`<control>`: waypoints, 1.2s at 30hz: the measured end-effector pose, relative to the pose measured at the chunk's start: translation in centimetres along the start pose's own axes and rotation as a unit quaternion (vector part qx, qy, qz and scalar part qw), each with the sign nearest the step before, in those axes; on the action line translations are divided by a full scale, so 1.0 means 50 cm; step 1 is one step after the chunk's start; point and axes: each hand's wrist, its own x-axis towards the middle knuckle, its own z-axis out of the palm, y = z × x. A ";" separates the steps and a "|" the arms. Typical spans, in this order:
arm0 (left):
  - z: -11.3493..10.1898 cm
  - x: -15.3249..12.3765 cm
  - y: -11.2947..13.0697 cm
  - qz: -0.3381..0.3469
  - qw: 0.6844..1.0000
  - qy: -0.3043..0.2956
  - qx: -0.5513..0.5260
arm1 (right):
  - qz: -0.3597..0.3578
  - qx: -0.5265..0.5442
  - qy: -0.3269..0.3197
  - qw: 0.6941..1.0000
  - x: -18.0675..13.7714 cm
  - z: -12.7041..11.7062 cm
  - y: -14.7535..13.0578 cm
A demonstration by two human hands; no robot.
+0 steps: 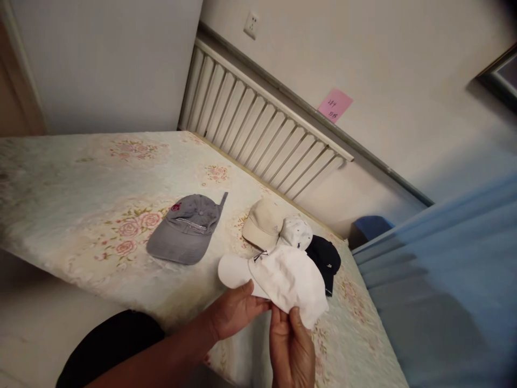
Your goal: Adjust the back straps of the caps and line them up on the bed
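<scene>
A white baseball cap [288, 277] is held between both my hands above the floral-covered surface, its brim toward the left. My left hand [236, 310] pinches the brim's lower edge, thumb on top. With thumb and fingers closed, my right hand [291, 342] grips the lower edge of the crown. Left of it, a grey baseball cap [189, 226] lies on the cover with its strap sticking out. Behind the white cap sit a beige cap [263, 222], a small white patterned cap [297, 231] and a black cap [326, 258], partly covered by it.
The floral cover [161, 291] spreads over a bed-like surface. A radiator [258, 118] runs along the wall behind it, with a pink note [335, 105] above. Blue curtain [440, 280] hangs at the right. Some black object [111, 347] is at the lower left.
</scene>
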 end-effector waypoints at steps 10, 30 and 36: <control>0.004 0.009 -0.007 0.018 0.999 -0.002 0.035 | 0.041 -0.022 -0.056 0.997 -0.010 -0.020 0.056; -0.011 0.010 0.001 0.020 0.998 0.056 0.020 | 0.106 -0.004 0.029 0.994 0.011 -0.056 0.027; -0.014 0.016 0.005 0.035 0.998 0.058 0.016 | 0.139 0.043 0.011 0.989 0.006 -0.041 0.032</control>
